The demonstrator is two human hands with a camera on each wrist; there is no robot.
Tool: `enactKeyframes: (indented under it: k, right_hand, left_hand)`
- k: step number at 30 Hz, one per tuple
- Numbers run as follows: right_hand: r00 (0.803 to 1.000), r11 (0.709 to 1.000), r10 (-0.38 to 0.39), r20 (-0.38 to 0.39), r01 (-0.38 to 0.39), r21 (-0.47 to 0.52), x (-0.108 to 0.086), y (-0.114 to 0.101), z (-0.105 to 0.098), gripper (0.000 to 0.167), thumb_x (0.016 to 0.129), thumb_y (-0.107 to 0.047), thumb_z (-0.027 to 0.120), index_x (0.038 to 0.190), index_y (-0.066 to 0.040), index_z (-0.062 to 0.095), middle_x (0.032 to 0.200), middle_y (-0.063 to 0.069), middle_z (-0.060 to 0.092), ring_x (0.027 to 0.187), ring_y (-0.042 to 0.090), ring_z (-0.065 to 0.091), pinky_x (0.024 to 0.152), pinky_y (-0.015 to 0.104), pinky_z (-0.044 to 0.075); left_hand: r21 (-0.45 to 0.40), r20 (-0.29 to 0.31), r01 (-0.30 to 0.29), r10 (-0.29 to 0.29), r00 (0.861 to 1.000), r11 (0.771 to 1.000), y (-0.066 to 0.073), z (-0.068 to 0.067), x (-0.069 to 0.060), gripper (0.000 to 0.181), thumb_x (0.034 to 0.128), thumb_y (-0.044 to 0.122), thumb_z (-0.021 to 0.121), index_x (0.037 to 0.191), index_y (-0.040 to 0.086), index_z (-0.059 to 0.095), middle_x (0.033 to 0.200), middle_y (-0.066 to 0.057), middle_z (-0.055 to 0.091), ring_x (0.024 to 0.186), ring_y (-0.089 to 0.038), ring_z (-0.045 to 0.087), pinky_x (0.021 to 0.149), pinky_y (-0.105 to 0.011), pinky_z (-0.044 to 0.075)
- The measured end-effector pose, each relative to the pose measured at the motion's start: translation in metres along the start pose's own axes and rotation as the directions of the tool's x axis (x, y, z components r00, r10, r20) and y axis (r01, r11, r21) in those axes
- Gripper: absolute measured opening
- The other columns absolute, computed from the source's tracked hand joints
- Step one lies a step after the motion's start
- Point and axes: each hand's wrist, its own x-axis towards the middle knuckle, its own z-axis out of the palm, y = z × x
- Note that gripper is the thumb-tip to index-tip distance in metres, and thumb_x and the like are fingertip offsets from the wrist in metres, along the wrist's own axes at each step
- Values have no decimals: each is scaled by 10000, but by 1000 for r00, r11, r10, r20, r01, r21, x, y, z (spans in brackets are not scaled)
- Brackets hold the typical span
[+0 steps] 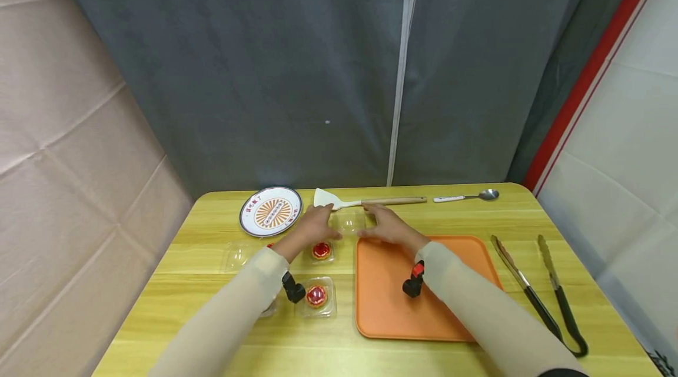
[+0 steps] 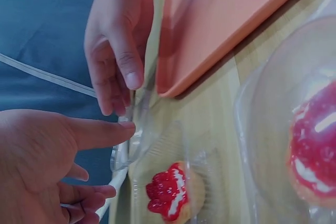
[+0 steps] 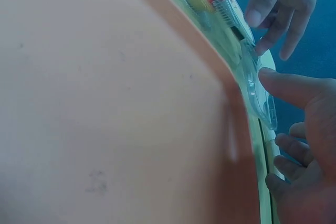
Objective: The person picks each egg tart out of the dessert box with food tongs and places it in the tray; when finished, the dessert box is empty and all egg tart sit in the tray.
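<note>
A clear plastic piece [image 1: 349, 223] lies on the table between my two hands, just above the tray's upper left corner. My left hand [image 1: 313, 226] is on its left side, fingers spread, with the thumb tip close to its edge; whether they touch I cannot tell. From the right, my right hand [image 1: 391, 227] faces it with relaxed, parted fingers. The left wrist view shows the plastic edge [image 2: 137, 136] near the left thumb, and the right wrist view shows the clear rim [image 3: 258, 90] beside the right thumb. A red-topped tart [image 1: 321, 250] sits in a clear box below my left hand.
An orange tray [image 1: 408, 312] lies under my right forearm. Another boxed tart [image 1: 316, 296] is nearer me. Behind are a plate [image 1: 272, 212], a white spatula [image 1: 339, 202] and a spoon [image 1: 488, 194]. Tongs [image 1: 535, 300] lie at the right, an open clear box [image 1: 238, 256] at the left.
</note>
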Motion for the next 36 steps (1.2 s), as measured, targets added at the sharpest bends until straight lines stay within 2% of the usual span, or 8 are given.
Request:
enactKeyframes:
  k: [7, 10, 13, 18, 23, 25, 30, 36]
  right_hand:
    - [998, 998, -56, -33, 55, -18, -12, -5, -2, 872, 915, -268, 809, 1599, -17, 330, 1636, 229, 327, 1465, 429, 377, 1191, 596, 349]
    - [996, 997, -76, -44, 75, -19, -19, -9, 1, 877, 915, -272, 809, 1601, -17, 326, 1645, 215, 310, 1483, 428, 345, 1193, 604, 339]
    - [996, 997, -80, -51, 80, -9, -28, -17, 6, 873, 905, -254, 819, 1601, -37, 338, 1638, 192, 325, 1477, 420, 359, 1183, 601, 358]
    - [993, 995, -101, -53, 101, -2, -49, -40, 17, 872, 893, -253, 829, 1607, -98, 353, 1636, 169, 339, 1471, 408, 377, 1178, 606, 366]
    - [985, 986, -165, -54, 164, -18, -68, -63, 34, 857, 896, -271, 827, 1604, -121, 367, 1630, 167, 352, 1466, 402, 389, 1166, 604, 383]
    - [981, 982, -190, -41, 189, -22, -75, -70, 43, 857, 899, -282, 824, 1606, -133, 363, 1628, 151, 359, 1465, 388, 395, 1165, 591, 391]
    - [974, 973, -227, 11, 227, -33, -85, -89, 68, 860, 914, -330, 804, 1620, -176, 337, 1621, 63, 383, 1444, 321, 439, 1159, 535, 423]
    - [967, 968, -243, 76, 247, -53, -87, -111, 94, 856, 934, -367, 777, 1634, -236, 302, 1642, 26, 362, 1462, 281, 425, 1171, 487, 421]
  left_hand:
    - [9, -50, -25, 26, 998, 1000, -3, -12, -20, 927, 823, 391, 869, 1549, 18, 430, 1466, -187, 577, 1374, -410, 486, 1149, -524, 421]
    - [-11, -63, -47, 46, 997, 999, -5, -17, -35, 902, 838, 379, 861, 1539, 1, 438, 1492, -195, 553, 1401, -395, 476, 1205, -513, 353]
    - [-44, -71, -74, 71, 995, 996, -7, -23, -54, 884, 847, 354, 861, 1526, -28, 444, 1483, -218, 552, 1409, -389, 474, 1257, -503, 260]
    - [-134, -76, -62, 52, 996, 989, -12, -29, -90, 888, 840, 334, 870, 1535, -14, 440, 1483, -210, 555, 1439, -419, 432, 1264, -551, 214]
    - [-181, -82, -37, 22, 996, 983, -25, -28, -125, 854, 845, 363, 862, 1526, 24, 472, 1489, -164, 560, 1382, -405, 492, 1170, -574, 385]
    - [-207, -81, -26, 9, 997, 978, -30, -28, -140, 842, 842, 372, 862, 1516, 31, 489, 1492, -159, 555, 1386, -407, 480, 1132, -593, 420]
    - [-267, -91, 2, -27, 995, 964, -47, -27, -178, 841, 814, 377, 879, 1505, 63, 518, 1511, -175, 530, 1432, -435, 414, 1146, -639, 380]
    - [-290, -110, 50, -85, 990, 956, -65, -23, -216, 863, 797, 404, 883, 1496, 49, 521, 1512, -235, 495, 1401, -493, 434, 1104, -681, 399]
